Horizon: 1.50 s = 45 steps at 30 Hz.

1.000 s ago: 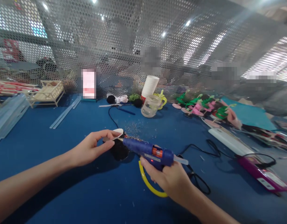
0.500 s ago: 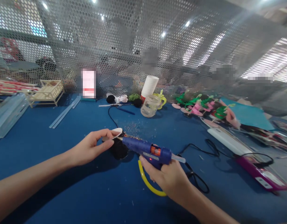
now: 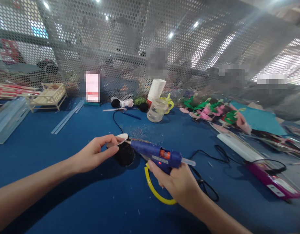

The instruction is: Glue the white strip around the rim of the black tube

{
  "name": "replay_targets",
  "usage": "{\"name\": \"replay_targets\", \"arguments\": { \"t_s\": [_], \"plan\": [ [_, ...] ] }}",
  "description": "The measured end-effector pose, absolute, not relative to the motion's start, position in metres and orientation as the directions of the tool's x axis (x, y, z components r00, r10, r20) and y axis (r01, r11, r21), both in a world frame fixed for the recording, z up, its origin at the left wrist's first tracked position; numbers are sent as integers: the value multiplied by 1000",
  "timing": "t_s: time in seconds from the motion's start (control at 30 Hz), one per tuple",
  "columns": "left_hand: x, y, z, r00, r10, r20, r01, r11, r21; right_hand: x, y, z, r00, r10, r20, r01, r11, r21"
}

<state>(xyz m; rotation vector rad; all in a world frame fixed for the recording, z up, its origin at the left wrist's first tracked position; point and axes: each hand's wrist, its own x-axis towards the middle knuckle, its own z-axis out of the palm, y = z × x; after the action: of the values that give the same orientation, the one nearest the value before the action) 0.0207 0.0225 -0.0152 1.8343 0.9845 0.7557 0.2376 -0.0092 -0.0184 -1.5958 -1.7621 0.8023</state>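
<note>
My left hand [image 3: 102,151] pinches the edge of a thin white round piece [image 3: 123,137], thumb below and fingers on top. Directly under it is a dark black, yarn-like body [image 3: 125,155]; whether the two are joined I cannot tell. In my right hand [image 3: 178,180] is a blue hot glue gun [image 3: 152,150], its red light lit and a clear glue stick poking out at the back. Its metal nozzle points left, close to the white piece's right edge. A curved yellow tube [image 3: 156,192] lies on the table, partly hidden by my right hand.
On the blue table stand a clear plastic cup [image 3: 156,111], stacked white paper cups [image 3: 157,89], yarn balls [image 3: 141,102] and a phone [image 3: 92,87]. Pink and green flower pieces [image 3: 213,110] and a purple power strip [image 3: 274,182] with black cables are at right.
The glue gun has shifted slightly right, drawing its nozzle back a little, so more of the black body shows. My left hand holds nearly the same position.
</note>
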Motion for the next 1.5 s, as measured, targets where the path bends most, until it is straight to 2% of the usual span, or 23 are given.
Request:
{"name": "replay_targets", "arguments": {
  "t_s": [0.1, 0.33, 0.63, 0.83, 1.27, 1.5],
  "plan": [
    [21, 22, -15, 497, 861, 106, 314, -292, 903, 240, -7, -18, -115, 990, 80, 579, 132, -805],
    [20, 25, -18, 497, 861, 109, 301, -289, 909, 239, -7, -22, -103, 990, 91, 576, 134, -806],
    [21, 25, -16, 506, 855, 116, 278, -289, 916, 242, -4, -23, -137, 971, 196, 555, 239, -797],
    [21, 24, -17, 502, 856, 121, 279, -293, 915, 241, -6, -23, -121, 979, 163, 553, 203, -808],
    [15, 31, -13, 522, 853, 31, 365, -255, 895, 242, -6, -22, -149, 976, 159, 559, 216, -801],
    [14, 31, -14, 539, 842, 22, 368, -259, 893, 239, -7, -20, -103, 985, 139, 553, 173, -815]
  ]
}}
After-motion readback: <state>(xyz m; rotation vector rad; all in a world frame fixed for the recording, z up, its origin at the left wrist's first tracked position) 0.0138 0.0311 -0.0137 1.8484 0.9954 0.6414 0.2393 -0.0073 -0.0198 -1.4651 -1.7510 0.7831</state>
